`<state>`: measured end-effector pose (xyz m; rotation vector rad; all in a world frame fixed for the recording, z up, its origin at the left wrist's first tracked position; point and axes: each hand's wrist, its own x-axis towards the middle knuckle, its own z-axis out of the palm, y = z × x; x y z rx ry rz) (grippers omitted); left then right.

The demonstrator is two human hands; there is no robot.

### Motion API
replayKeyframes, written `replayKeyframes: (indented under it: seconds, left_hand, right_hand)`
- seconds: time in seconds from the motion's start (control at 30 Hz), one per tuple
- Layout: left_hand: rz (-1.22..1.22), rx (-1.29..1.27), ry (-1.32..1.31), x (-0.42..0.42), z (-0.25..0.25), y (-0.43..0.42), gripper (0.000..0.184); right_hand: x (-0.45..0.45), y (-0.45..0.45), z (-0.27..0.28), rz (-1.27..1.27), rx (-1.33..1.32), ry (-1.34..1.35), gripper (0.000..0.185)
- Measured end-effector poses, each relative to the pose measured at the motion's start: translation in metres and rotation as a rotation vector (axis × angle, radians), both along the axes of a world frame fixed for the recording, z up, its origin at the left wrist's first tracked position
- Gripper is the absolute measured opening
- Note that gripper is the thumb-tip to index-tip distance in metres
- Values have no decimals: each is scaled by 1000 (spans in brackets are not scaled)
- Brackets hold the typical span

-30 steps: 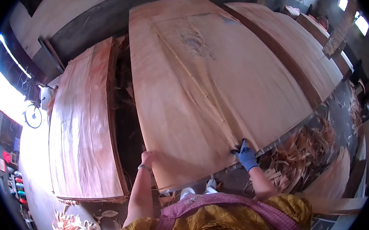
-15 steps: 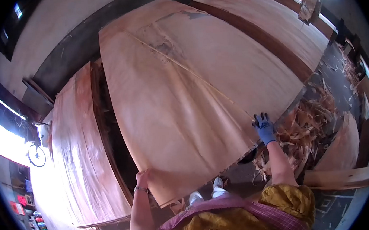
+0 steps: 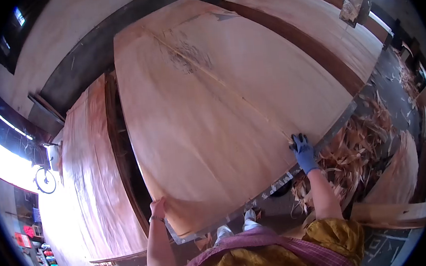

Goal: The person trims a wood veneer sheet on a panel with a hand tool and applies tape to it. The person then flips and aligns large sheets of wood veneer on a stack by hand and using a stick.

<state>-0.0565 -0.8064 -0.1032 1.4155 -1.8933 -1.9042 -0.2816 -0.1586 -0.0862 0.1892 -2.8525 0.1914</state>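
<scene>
A large, thin wood veneer sheet (image 3: 198,134) covers the top of the middle stack, with a long raised seam running diagonally down to my right hand. My left hand (image 3: 158,207), bare with a bracelet at the wrist, is closed on the sheet's left edge close to the near corner. My right hand (image 3: 304,154), in a blue-grey glove with dark fingertips, has its fingers curled at the near end of the seam. Soft creases spread between the hands. A dark, rough patch (image 3: 188,58) marks the sheet's far part. Along the near edge a grey strip (image 3: 276,183) shows beneath the veneer.
Another veneer stack (image 3: 94,171) stands at left across a narrow gap, and a further one (image 3: 309,22) at back right. Curled wood scraps (image 3: 357,145) heap on the floor at right, beside leaning boards (image 3: 398,174). A bicycle (image 3: 45,180) stands far left.
The sheet's near edge has shifted back and left, exposing the grey strip beneath. Its folds have flattened. My left hand moved slightly left with the edge; my right fingers are more curled.
</scene>
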Motion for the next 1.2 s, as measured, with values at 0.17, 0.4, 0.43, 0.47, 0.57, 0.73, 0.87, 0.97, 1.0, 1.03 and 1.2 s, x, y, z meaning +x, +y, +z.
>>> replayKeyframes:
  seconds: [0.17,0.4,0.43,0.47,0.57,0.73,0.87,0.97,1.0,1.03,1.2]
  left_hand:
    - [35,43,-41,17,13,7,16]
    - [-261,-197,-2,28,-40,-36,22]
    - [-306,-241,-17,28,-39,-35,25]
    - [-183,-167,-64,29,-28,-26,25]
    - [-203,-262,-165,20,-26,-21,20]
    - [40,22,26,27,-56,-37,12]
    - [-507,-447,-79,39,-72,-69,14]
    - [-404,-460,-146,34,-63,-58,22]
    - [-342,-398,-154,36,-61,-54,24]
    - [-281,-331,-160,37,-59,-51,27]
    - [-160,-793,-608,21,8,1,46]
  right_hand:
    - [15,2,20,-65,-125,-187,52]
    - [22,-1,23,-72,-10,-195,53]
    - [23,1,21,-87,-14,-189,53]
    - [21,1,16,-91,-18,-181,54]
    - [20,0,20,-106,-18,-239,54]
    - [19,-1,12,-101,-64,-246,53]
    - [18,-2,3,-84,-5,-173,54]
    - [20,-6,5,-78,9,-193,55]
    - [22,-9,7,-67,10,-135,52]
    - [32,-12,12,-73,-31,-167,51]
    - [24,-9,8,53,-5,89,43]
